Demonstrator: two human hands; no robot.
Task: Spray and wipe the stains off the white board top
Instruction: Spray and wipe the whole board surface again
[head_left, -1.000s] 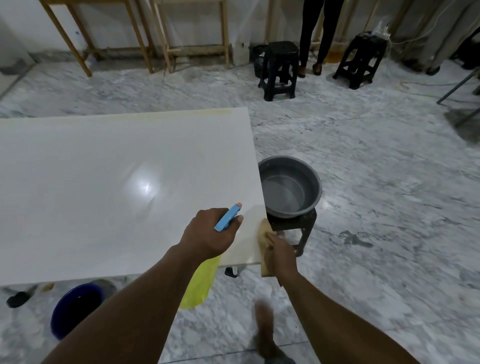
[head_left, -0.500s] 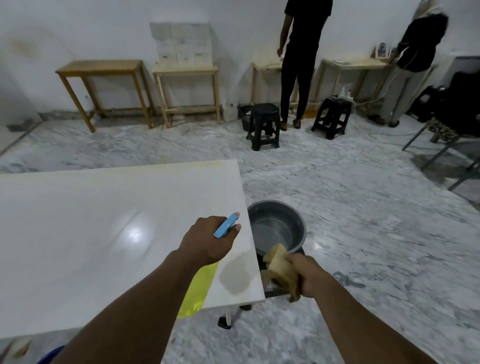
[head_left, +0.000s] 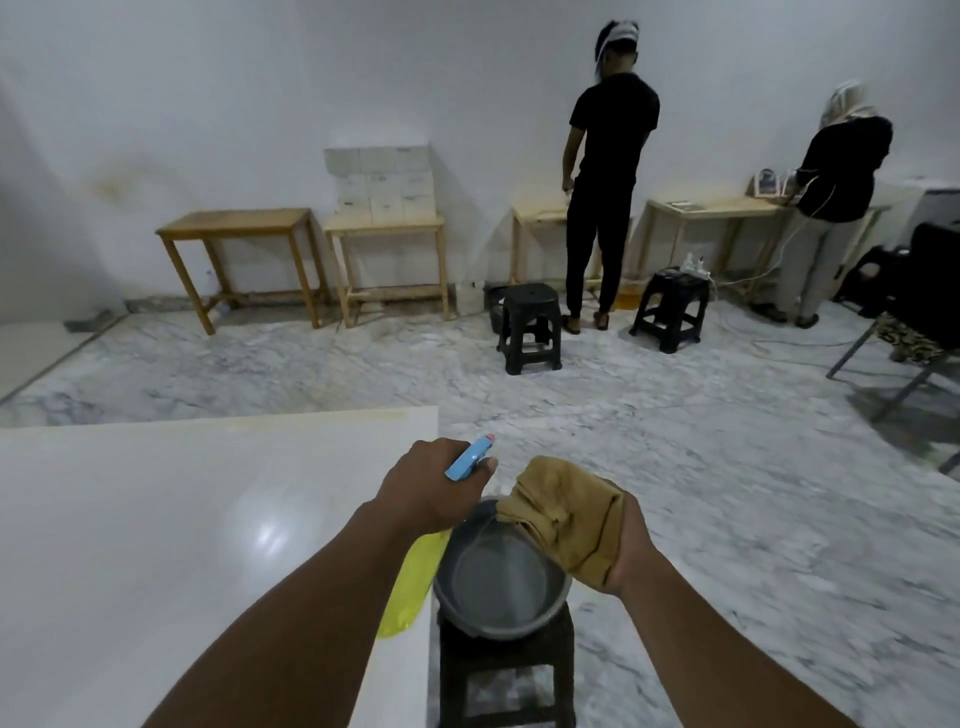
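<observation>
The white board top (head_left: 171, 525) fills the lower left, glossy, with a yellowish streak along its far edge. My left hand (head_left: 426, 488) grips a spray bottle (head_left: 415, 582) with a yellow body and a blue trigger head, held at the board's right edge. My right hand (head_left: 631, 545) holds a crumpled tan cloth (head_left: 566, 519) above a grey basin (head_left: 498, 582), off the board to its right.
The grey basin rests on a black plastic stool (head_left: 506, 675) beside the board. Two more black stools (head_left: 530, 327) stand on the marble floor. Wooden tables (head_left: 239, 228) line the far wall, where two people (head_left: 608, 182) stand facing away. Chair legs (head_left: 883, 379) at the right.
My view has tilted up from the board to the room. My right hand lifted the cloth off the board's corner and carried it right, over the basin. The left hand kept hold of the bottle.
</observation>
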